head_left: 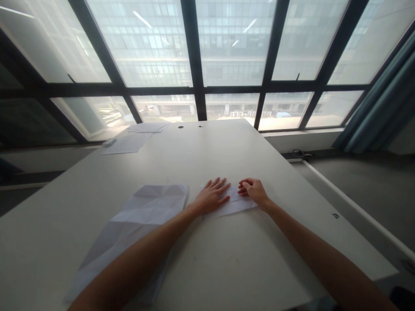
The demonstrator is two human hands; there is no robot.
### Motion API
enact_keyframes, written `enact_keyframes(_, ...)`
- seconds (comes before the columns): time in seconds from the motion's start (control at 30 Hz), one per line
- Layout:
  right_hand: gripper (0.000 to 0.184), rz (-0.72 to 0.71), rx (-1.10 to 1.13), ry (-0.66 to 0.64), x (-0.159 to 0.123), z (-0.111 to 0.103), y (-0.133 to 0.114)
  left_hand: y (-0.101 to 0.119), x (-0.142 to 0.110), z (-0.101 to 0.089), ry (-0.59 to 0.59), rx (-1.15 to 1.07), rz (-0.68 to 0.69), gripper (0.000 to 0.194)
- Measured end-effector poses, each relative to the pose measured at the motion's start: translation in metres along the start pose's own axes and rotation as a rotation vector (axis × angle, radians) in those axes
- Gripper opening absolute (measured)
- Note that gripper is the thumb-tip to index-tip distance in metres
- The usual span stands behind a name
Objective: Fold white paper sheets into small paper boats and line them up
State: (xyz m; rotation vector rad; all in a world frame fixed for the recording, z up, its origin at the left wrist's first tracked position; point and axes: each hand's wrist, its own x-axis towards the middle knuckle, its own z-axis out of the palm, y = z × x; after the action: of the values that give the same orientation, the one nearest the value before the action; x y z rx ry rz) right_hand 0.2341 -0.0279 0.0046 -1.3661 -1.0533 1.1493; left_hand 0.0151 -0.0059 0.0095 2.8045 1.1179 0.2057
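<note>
A folded sheet of white paper [231, 209] lies on the white table under both of my hands. My left hand [212, 196] rests flat on its left part, fingers spread. Over the paper's right part is my right hand [254, 191], its fingers curled and the thumb close to the fingertips. Whether those fingertips grip a paper edge is too small to make out. Left of my hands, a larger creased sheet of paper [139, 211] lies spread out, partly covered by my left forearm.
More white sheets [125, 143] lie at the table's far left corner. Two small dark round spots, one a hole-like disc [180, 127], mark the far end of the table [207, 151]. Tall windows stand beyond it, and a blue curtain [379, 95] hangs at right.
</note>
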Motion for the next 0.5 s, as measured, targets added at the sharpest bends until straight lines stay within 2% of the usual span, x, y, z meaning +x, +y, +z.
enact_keyframes(0.1, 0.014, -0.057, -0.071, 0.045, 0.001, -0.001, 0.004, -0.001, 0.000, 0.001, -0.005, 0.000, -0.002, 0.060)
enact_keyframes(0.27, 0.017, -0.127, -0.223, -0.013, 0.001, 0.000, 0.006, -0.002, 0.001, 0.002, -0.007, -0.004, 0.000, 0.060)
enact_keyframes(0.37, 0.018, -0.239, -0.240, 0.028, -0.005, 0.000, -0.002, -0.002, 0.001, 0.001, -0.009, -0.006, 0.000, 0.061)
enact_keyframes(0.43, 0.020, -0.289, -0.185, -0.039, -0.011, 0.001, -0.009, -0.002, 0.002, 0.002, -0.007, -0.009, 0.003, 0.061)
enact_keyframes(0.5, 0.021, -0.205, -0.070, -0.214, -0.016, 0.002, -0.014, -0.002, 0.001, 0.002, 0.003, -0.013, 0.008, 0.061)
